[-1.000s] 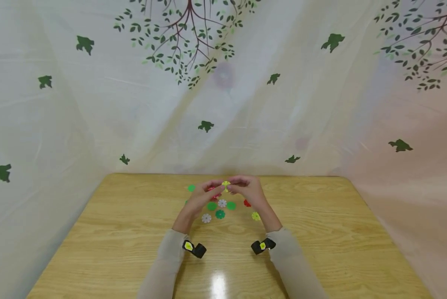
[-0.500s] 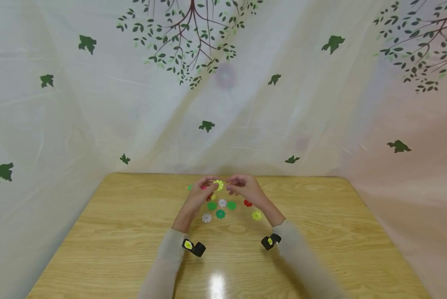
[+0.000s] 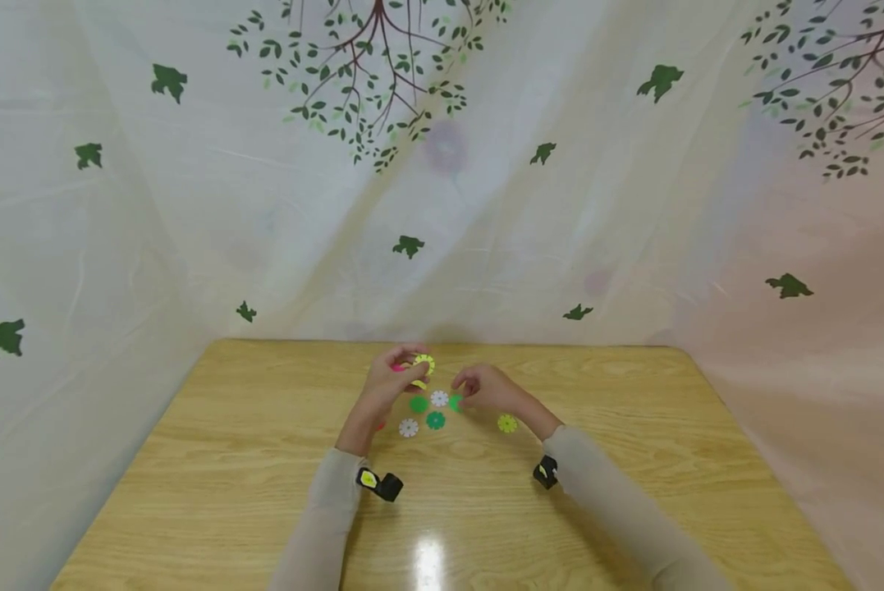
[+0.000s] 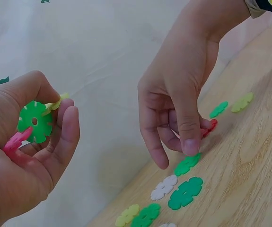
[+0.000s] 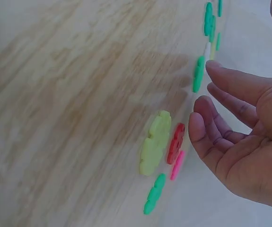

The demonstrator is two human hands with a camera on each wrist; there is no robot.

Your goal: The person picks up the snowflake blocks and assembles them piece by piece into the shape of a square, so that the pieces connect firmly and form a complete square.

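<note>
Pale cloth (image 3: 301,230) printed with leafy branches (image 3: 382,74) and dark green shapes (image 3: 409,246) hangs behind a wooden table (image 3: 212,476), where a person in light sleeves (image 3: 319,525) handles small flower-shaped discs, as seen by the head camera. The left hand (image 3: 386,382), raised near the table's far edge, pinches a yellow disc (image 3: 424,364). The right hand (image 3: 489,390), fingers loosely bent, is beside a green disc (image 3: 455,402). Two white discs (image 3: 408,428) and two more green discs (image 3: 436,420) lie between the forearms; a second yellow disc (image 3: 507,423) lies near the right forearm.

From the left wrist, thumb and fingertips close on the yellow disc, which touches a held green disc (image 4: 35,122); a pink disc (image 4: 16,143) meets that green one nearer the palm. Opposite, the right hand points down at the table, a red disc (image 4: 209,127) partly hidden behind its fingers; whether they touch it cannot be told from this side.

From the right wrist, the right hand's thumb and fingers are parted, gripping nothing. Below the fingertips, the red disc lies on the table between the second yellow disc and a second pink disc (image 5: 177,165), with another green piece (image 5: 154,194) nearby. Part of the left hand shows at the upper right edge.
</note>
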